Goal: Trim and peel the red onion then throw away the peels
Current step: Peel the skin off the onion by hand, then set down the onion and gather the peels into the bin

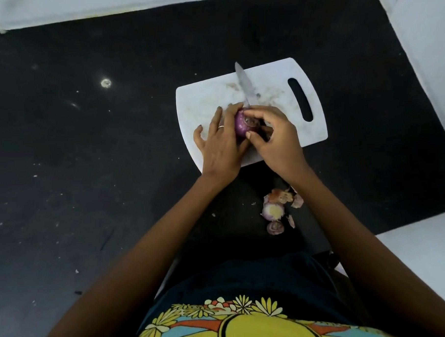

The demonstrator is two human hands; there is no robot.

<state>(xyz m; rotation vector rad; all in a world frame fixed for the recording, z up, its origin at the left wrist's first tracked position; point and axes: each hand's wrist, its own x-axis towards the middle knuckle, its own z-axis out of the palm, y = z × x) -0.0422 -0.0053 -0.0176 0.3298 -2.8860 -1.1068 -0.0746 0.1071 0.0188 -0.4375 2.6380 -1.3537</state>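
A purple red onion (240,125) is held over the white cutting board (205,102). My left hand (220,145) cups it from the left. My right hand (276,135) grips a knife, whose blade (244,84) points away over the board, while its thumb and fingers press on the onion's cut end. The knife's handle is hidden inside my right hand. Cut onion ends and peels (279,208) lie on the dark counter close to me, below my right forearm.
The dark counter (88,148) carries scattered crumbs and a small pale spot (106,83). White walls border it at the back and right. The board's handle slot (300,98) faces right.
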